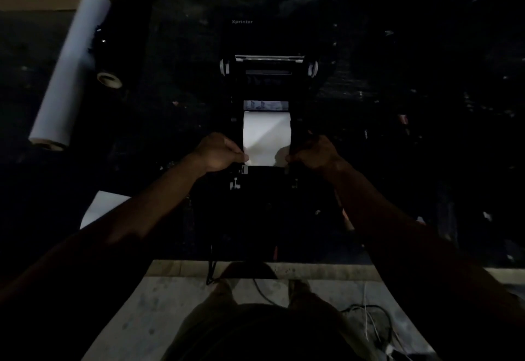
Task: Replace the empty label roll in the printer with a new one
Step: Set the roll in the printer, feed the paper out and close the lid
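Note:
The scene is very dark. A black label printer [267,82] marked Xprinter sits open on the dark table, its lid tilted back. A white strip of label paper [266,133] runs from the roll inside the printer toward me. My left hand [220,151] pinches the strip's left near corner. My right hand [314,153] pinches the right near corner. Both hands hold the strip flat over the printer's front guides [237,178]. A small empty cardboard core [109,78] lies on the table at the left.
A long white paper roll [66,73] lies slanted at the far left. A white sheet [98,208] rests near the table's front edge under my left forearm. Below the table edge are concrete floor, cables [366,315] and my feet.

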Motion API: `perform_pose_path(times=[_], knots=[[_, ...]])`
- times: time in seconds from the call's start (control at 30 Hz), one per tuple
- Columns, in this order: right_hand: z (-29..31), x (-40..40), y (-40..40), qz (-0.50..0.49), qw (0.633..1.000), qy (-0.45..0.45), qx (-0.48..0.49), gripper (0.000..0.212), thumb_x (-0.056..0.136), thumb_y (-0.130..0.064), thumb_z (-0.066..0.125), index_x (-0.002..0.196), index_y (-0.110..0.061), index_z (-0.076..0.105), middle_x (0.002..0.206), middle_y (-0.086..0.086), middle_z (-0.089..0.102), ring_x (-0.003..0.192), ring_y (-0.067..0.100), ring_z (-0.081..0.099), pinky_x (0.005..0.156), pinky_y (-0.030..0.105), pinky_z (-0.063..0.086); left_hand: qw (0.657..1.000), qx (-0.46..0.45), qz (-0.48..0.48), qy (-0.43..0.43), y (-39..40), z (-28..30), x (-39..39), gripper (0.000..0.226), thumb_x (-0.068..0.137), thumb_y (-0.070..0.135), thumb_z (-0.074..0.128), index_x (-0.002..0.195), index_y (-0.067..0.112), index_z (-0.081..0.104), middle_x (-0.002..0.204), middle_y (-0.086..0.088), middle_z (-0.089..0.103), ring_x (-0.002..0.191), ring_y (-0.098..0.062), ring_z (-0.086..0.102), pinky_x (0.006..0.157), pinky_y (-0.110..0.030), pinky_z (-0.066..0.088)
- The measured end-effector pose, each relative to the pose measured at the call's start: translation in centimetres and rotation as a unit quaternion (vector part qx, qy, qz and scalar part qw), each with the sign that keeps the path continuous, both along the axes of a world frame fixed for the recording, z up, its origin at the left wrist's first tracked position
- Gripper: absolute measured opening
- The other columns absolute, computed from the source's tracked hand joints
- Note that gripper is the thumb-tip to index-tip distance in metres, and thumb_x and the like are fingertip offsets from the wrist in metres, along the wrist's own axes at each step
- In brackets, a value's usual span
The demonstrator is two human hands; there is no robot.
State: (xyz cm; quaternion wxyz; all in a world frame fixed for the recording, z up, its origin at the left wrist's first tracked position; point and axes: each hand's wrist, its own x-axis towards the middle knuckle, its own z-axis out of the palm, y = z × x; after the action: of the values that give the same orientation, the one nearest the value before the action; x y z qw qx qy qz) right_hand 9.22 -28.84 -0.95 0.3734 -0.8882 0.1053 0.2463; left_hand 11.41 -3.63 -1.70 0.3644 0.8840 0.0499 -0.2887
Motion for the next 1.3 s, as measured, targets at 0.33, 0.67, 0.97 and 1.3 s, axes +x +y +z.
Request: perform_pose_path(times=[0.33,0.67,0.97,1.3], knots=[[0.3,0.4,0.3,0.080,0.994,0.037,-0.070,0.063,0.087,-0.027,0.076,0.141,-0.003,0.055,0.150,0.014,0.051,0.140,0.029,0.045,0.119,0.034,0.033,0.991,0.064,-0.119,0.008,0.0,1.3,0.5,0.016,0.080,0.039,0.084,0.072,0.032,0.072,0.081,0.012,0.067,0.081,-0.009,0.059,0.080,-0.021,0.042],[1.7,-4.7,1.2,0.033,0.963,-0.229,-0.138,0.019,0.074,-0.029,0.077,0.085,-0.015,0.075,0.098,0.010,0.073,0.090,0.032,0.070,0.076,0.033,0.055,0.978,0.159,-0.133,0.002,-1.5,2.3,0.6,0.037,0.080,0.043,0.078,0.101,0.012,0.081,0.111,-0.008,0.076,0.099,-0.025,0.069,0.091,-0.037,0.058],[-0.6,-9.5,3.8,0.234,0.909,-0.248,-0.241,0.066,0.087,-0.052,0.046,0.146,-0.022,0.046,0.140,0.003,0.055,0.113,0.034,0.052,0.087,0.045,0.041,0.970,0.196,-0.064,-0.129,-1.4,2.9,-2.9,0.026,0.076,0.048,0.075,0.085,0.023,0.078,0.092,0.002,0.076,0.083,-0.023,0.072,0.073,-0.033,0.060],[-0.8,-9.3,3.7,0.252,0.901,-0.255,-0.243,0.060,0.087,-0.058,0.052,0.133,-0.019,0.059,0.134,0.007,0.059,0.105,0.034,0.055,0.082,0.043,0.041,0.903,0.190,-0.221,-0.316,-2.1,0.8,-10.2,0.060,0.075,0.051,0.061,0.130,0.027,0.063,0.136,0.011,0.063,0.125,-0.026,0.049,0.090,-0.043,0.035]])
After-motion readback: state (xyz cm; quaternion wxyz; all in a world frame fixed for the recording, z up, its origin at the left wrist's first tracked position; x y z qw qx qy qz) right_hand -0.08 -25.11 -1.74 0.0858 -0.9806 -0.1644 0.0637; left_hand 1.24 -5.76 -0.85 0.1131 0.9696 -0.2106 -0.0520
